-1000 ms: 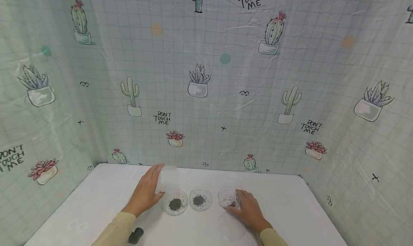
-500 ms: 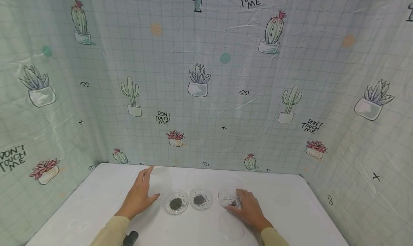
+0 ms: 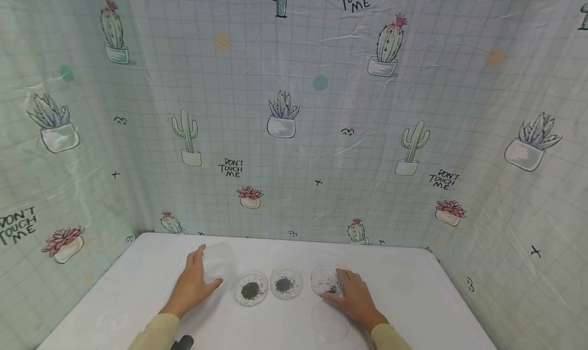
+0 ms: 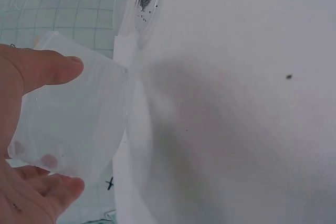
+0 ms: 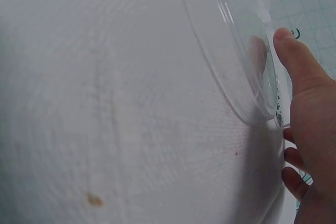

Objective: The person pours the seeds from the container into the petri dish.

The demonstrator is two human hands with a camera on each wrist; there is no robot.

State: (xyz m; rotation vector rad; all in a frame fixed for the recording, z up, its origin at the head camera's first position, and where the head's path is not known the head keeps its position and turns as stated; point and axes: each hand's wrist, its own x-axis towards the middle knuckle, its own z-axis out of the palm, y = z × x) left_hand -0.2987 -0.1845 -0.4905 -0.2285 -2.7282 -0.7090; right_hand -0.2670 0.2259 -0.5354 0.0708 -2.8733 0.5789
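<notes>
My left hand [image 3: 190, 283] holds a frosted, see-through plastic piece [image 4: 79, 114], shaped like a small cup, between thumb and fingers. Some fingertips show through it in the left wrist view. To its right stand two clear petri dishes with dark grains, the left petri dish [image 3: 250, 290] and the middle petri dish [image 3: 285, 284]. My right hand [image 3: 356, 296] grips the right petri dish [image 3: 321, 278] at its right side, thumb at the near edge and fingers at the far edge. Fewer grains lie in that dish, partly hidden by the thumb.
A clear, round dish or lid [image 3: 329, 323] lies in front of the right petri dish. All stand on a white table [image 3: 266, 329] backed by a cactus-print curtain [image 3: 294, 186]. A small black object [image 3: 184, 342] shows beside the left sleeve.
My left hand has moved left and slightly nearer with the frosted plastic piece, away from the left petri dish. My right hand stays at the right petri dish.
</notes>
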